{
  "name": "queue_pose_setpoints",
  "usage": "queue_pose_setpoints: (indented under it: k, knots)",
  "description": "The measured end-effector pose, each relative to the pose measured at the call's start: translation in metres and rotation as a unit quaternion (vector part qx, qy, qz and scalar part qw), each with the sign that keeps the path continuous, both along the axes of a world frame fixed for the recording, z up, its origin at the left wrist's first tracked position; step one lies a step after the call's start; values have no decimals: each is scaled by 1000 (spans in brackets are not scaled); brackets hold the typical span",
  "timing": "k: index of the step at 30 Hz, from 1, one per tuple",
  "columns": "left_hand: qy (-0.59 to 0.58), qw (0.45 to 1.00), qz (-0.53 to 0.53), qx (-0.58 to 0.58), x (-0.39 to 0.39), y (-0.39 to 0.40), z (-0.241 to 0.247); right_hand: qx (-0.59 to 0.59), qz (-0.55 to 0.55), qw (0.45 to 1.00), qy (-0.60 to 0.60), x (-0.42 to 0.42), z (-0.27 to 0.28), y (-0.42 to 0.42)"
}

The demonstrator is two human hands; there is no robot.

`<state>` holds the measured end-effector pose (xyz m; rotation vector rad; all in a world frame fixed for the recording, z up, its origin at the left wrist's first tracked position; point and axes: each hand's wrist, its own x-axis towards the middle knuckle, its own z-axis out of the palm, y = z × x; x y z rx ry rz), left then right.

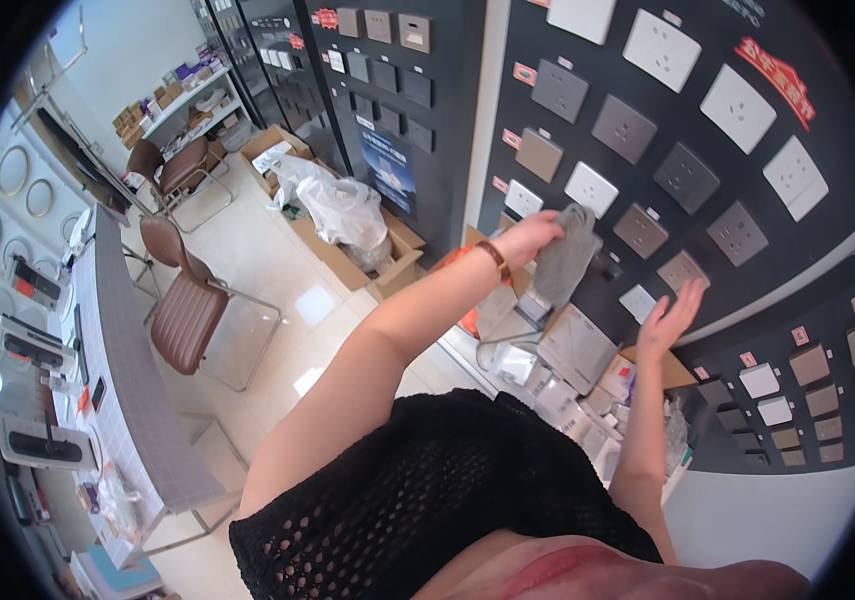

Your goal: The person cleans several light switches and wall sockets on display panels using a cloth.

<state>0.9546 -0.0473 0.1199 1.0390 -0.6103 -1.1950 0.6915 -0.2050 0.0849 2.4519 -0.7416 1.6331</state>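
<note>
My left hand point(526, 238), with a brown bracelet at the wrist, grips a grey cloth point(564, 259). The cloth hangs in front of a dark display board point(622, 67) that carries rows of wall sockets. Behind the cloth's upper part is a white socket panel point(591, 189). My right hand point(672, 319) is raised with its fingers apart and holds nothing. Its fingertips overlap the lower edge of a beige socket panel point(681, 270); whether they touch it I cannot tell. A small white socket panel point(637, 302) sits just left of that hand.
Below the board lie cartons point(577, 347) and clear-wrapped packages point(513, 364). An open cardboard box point(337, 259) with plastic bags stands on the tiled floor to the left. Farther left are a brown chair point(191, 322) and a long counter point(146, 390).
</note>
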Motion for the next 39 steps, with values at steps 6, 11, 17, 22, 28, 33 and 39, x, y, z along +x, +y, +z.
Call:
queue_pose_setpoints:
  k: [6,11,17,22,28,33,39]
  knots:
    - [-435,891,-124,-24,85,122,11,270,297,914,-65,166,-16,192]
    - [-519,853,54,-21,153,202,21,567,387,716,-127,263,-27,285]
    - [-270,927,259,-29,198,252,10,645,465,593,-127,326,-11,335]
    - [-378,887,253,-77,214,272,7,641,435,603,-190,389,2,346]
    - [-562,789,244,-39,296,301,33,456,353,786,-221,466,63,283]
    - [-625,732,267,-41,376,288,59,55,223,954,-195,525,160,195]
    - [-684,672,279,-53,451,273,83,-180,21,975,-132,602,262,130]
